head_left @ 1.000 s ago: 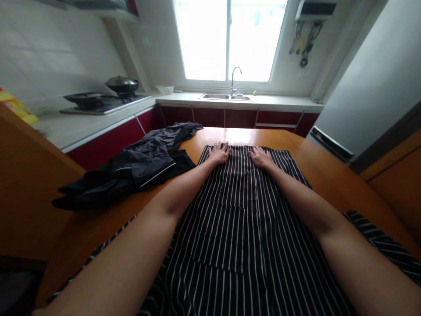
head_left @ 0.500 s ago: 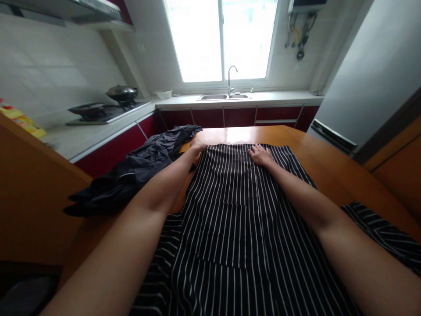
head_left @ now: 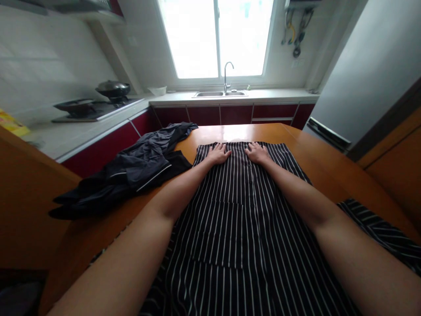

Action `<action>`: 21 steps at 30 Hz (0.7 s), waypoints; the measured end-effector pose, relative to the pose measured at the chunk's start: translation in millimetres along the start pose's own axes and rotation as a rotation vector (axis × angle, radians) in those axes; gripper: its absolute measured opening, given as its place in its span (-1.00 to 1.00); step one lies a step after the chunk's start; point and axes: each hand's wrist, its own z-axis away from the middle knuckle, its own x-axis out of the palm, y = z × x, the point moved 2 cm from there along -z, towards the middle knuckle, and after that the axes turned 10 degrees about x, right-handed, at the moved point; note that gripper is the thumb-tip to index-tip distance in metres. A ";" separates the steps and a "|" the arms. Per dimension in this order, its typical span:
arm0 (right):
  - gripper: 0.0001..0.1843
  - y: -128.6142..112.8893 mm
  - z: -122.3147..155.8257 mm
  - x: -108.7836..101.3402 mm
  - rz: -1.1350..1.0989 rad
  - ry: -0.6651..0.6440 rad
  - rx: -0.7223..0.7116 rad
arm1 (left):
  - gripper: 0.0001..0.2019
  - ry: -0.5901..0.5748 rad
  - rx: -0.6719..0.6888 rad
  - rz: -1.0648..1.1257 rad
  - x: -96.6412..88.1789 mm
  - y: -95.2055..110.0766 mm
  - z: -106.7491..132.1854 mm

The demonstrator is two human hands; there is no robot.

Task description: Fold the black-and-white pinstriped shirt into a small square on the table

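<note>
A black shirt with thin white stripes point(head_left: 240, 210) lies spread flat on the orange wooden table point(head_left: 315, 153), its far hem toward the window. My left hand point(head_left: 218, 153) rests palm down on the far part of the shirt, fingers stretched out. My right hand point(head_left: 257, 152) lies flat beside it, a little to the right, fingers spread on the cloth. Both forearms reach across the shirt from the near edge. A striped sleeve point(head_left: 378, 228) hangs out at the right.
A heap of dark grey clothes point(head_left: 131, 169) lies on the table's left side. Behind are a red-fronted counter point(head_left: 230, 115) with a sink and tap point(head_left: 225, 83), a stove with pans point(head_left: 95, 103) at left, and a grey fridge point(head_left: 365, 74) at right.
My left hand went out to the shirt's far left corner half a second ago and has come back to the middle, flat beside my right hand. The right hand has barely moved.
</note>
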 end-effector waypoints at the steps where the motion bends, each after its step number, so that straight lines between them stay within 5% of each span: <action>1: -0.29 0.0 -0.6 0.0 0.000 0.001 0.003 | -0.26 0.009 -0.006 0.000 -0.7 -4.6 -3.4; 5: -0.30 -0.2 -2.4 -0.2 0.000 0.007 0.005 | -0.29 0.039 0.020 -0.005 -6.1 -11.7 -8.4; 8: -0.31 -0.9 -0.8 -1.2 -0.011 0.011 0.003 | -0.36 0.105 0.176 -0.045 -6.6 3.4 -1.5; 12: -0.36 -4.4 7.7 -8.5 -0.080 0.117 -0.049 | -0.38 0.000 0.381 -0.033 1.0 25.0 11.8; 14: -0.39 -6.9 15.2 -16.5 -0.128 0.239 -0.101 | -0.37 -0.038 0.337 -0.008 0.8 24.0 14.6; 17: -0.39 -8.5 33.9 -28.7 -0.181 0.331 -0.165 | -0.36 0.051 0.157 -0.016 -7.4 13.7 17.5; 19: -0.38 -6.6 54.9 -33.3 -0.198 0.272 -0.212 | -0.35 0.122 0.078 -0.038 -12.0 12.1 25.0; 21: -0.36 -1.8 84.7 -34.2 -0.199 0.165 -0.300 | -0.34 0.119 0.164 -0.051 -10.8 21.4 39.4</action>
